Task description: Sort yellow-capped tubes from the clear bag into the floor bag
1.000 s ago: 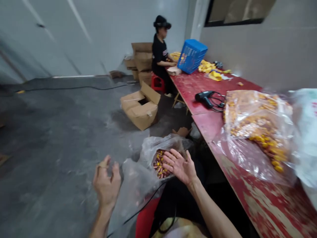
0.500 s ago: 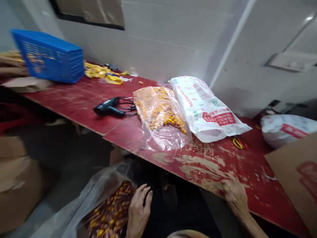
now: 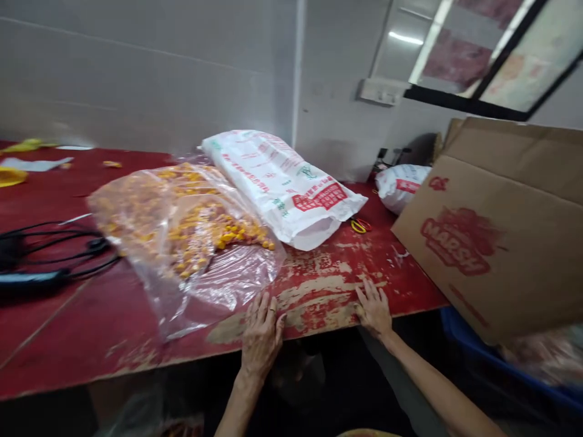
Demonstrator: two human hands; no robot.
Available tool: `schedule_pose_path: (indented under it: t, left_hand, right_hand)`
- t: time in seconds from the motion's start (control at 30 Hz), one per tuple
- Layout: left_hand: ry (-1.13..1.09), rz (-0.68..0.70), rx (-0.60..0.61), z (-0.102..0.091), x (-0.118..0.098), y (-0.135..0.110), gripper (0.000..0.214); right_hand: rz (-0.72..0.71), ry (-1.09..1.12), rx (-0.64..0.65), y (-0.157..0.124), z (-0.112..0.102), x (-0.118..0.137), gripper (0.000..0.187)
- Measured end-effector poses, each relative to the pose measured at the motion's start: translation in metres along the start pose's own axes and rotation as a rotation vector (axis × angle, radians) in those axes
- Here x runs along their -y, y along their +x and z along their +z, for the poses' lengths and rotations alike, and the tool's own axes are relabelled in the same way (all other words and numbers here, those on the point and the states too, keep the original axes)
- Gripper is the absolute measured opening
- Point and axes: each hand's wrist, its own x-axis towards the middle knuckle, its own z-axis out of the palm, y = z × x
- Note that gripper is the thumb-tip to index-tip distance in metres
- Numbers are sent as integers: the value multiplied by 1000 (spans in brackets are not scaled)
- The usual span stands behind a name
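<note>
My left hand (image 3: 262, 337) rests on the front edge of the worn red table (image 3: 319, 285), fingers stretched out, with nothing in it. Just beyond its fingertips lies the loose mouth of a clear plastic bag (image 3: 232, 273) filled with small yellow and brownish pieces (image 3: 195, 237). Farther right, my right hand (image 3: 374, 309) lies on the same edge with its fingers extended and holds nothing. A white sack (image 3: 282, 188) with red and green print lies behind the clear bag. Scissors (image 3: 359, 226) with yellow and red handles poke out beside the sack's lower end.
A large cardboard box (image 3: 496, 224) with red print leans at the right, above a blue crate (image 3: 455, 331). Another white sack (image 3: 401, 185) sits at the back. A black corded device (image 3: 31, 279) lies at the left. Yellow scraps (image 3: 22, 145) are near the wall.
My view has swung right. My left hand has gone from beside the open bag of brown and yellow pieces below up to the table edge. My right hand stays on the table.
</note>
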Motion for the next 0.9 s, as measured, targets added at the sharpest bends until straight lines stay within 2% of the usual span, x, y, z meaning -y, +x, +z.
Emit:
schedule_pose_path:
  t: [0.1,0.17,0.4,0.53,0.7,0.77,0.83,0.9]
  left_hand:
    - [15,54,138,23,-3,0,47]
    - [23,65,192,30,-5,-2,50]
    - [116,8,364,23,-16,3,53]
    - [191,2,463,24,-20,6,54]
    - [245,20,499,27,-19,5,56]
    - [241,15,495,28,-18,5,58]
    - [228,6,489,29,-18,5,60]
    - [223,-6,486,30,-19,4,61]
  right_hand:
    - [19,85,-14,2,-2,0,54]
    - [36,126,-25,2,-1,0,55]
    - [29,200,22,-2,0,-7,54]
    - [-39,292,41,-10,5,-11,54]
    - [-202,534,7,-52,-2,-1,55]
    - [-207,664,-37,-75,-6,6,50]
    - [-126,786,-111,-95,-9,11,43]
    - [57,903,-176,-110,-9,13,39]
